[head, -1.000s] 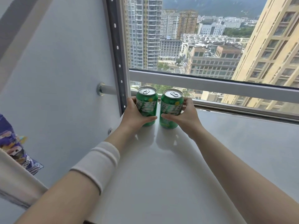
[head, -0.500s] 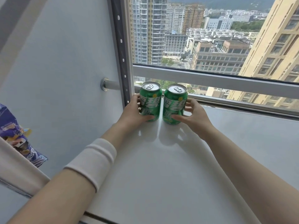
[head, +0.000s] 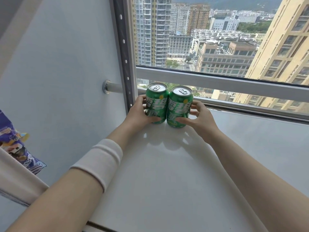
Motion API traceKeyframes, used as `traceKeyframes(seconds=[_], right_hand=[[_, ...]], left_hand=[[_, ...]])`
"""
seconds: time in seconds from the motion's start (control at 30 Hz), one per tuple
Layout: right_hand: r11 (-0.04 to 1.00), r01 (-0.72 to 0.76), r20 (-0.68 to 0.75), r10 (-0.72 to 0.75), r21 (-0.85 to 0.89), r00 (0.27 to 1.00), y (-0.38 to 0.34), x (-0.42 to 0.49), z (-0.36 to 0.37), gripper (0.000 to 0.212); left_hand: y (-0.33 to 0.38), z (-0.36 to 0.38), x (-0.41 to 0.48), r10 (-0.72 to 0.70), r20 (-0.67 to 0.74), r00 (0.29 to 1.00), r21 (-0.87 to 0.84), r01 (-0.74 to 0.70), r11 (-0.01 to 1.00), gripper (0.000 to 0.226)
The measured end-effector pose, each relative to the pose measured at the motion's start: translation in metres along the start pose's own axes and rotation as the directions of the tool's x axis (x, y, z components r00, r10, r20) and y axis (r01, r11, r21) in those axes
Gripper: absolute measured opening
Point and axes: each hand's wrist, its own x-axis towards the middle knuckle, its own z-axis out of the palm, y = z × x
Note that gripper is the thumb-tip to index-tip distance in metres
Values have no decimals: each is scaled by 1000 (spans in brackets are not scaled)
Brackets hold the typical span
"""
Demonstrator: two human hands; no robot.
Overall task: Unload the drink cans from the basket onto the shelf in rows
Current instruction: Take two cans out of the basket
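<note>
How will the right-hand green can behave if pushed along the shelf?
Probably stiff and fairly heavy: the right can looks unopened, so likely full. Upright on the glossy shelf, it should slide, not roll; a high push might tip it.

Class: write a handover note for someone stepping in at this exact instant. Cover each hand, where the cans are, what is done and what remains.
Left hand grips the left can; right hand grips the right can.
Both stand upright, side by side, at the back left of the white shelf.
Done: two cans placed, starting a row; neither released.
Left: let go, fetch more. Basket out of view, so the remaining count is unknown.
</note>
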Motion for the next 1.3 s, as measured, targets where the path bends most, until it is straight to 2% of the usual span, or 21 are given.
traceKeyframes(seconds=[0.47,1.07,1.3], right_hand=[[1000,5,9,-5,-2,1000,0,-17,-2,64],[1000,7,-3,-7,-10,1000,-3,-37,-2,58],[999,1,-7,-1,-40,1000,-3,-38,-1,62]], left_hand=[[6,-9,-17,-12,49,999,36,10,999,74],[10,-3,-45,45,-63,997,127,-36,991,78],[10,-2,-46,46,-64,997,126,-38,991,78]])
